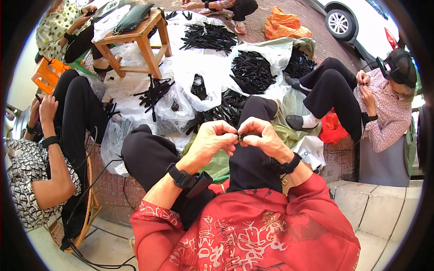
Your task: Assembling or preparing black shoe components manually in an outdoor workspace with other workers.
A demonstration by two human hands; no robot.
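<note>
My left hand [213, 141] and my right hand [261, 134] meet in front of my knees, fingertips almost touching. Between them is a small dark piece [240, 136] with a hint of brownish shine; its exact kind is too small to make out. Both hands pinch it with thumb and forefinger, and part of it is hidden in the right fingers. Just beyond my hands lies a heap of black strips [224, 110] on white plastic sheeting. Another bunch of black strips [154, 95] rests farther off to the left.
A wooden stool [159, 43] carrying a dark bag [132, 19] stands at the far left. Larger piles of black strips [209, 38] cover the sheeting. People sit left, right and opposite, several handling small things. An orange sack [285, 25] and a parked car [357, 20] are at the back.
</note>
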